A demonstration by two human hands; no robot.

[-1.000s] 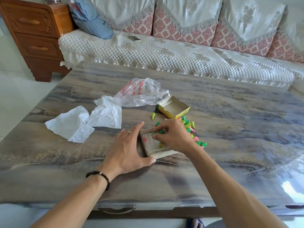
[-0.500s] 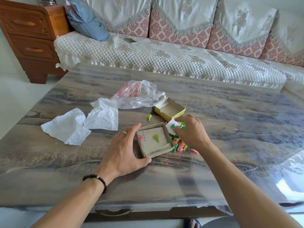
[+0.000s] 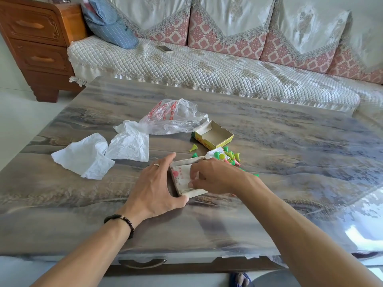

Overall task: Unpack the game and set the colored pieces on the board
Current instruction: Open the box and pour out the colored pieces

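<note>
Glossy grey wood-grain tabletop stands before a quilted sofa, with a wooden dresser at the sofa's end. Near the tabletop's middle lies a shallow tray. Left hand braces its side, fingers straight. Right hand reaches in, fingers curled; I cannot tell on what. Pieces lie heaped just behind the tray, beside a yellow box, bag and tissues.
</note>
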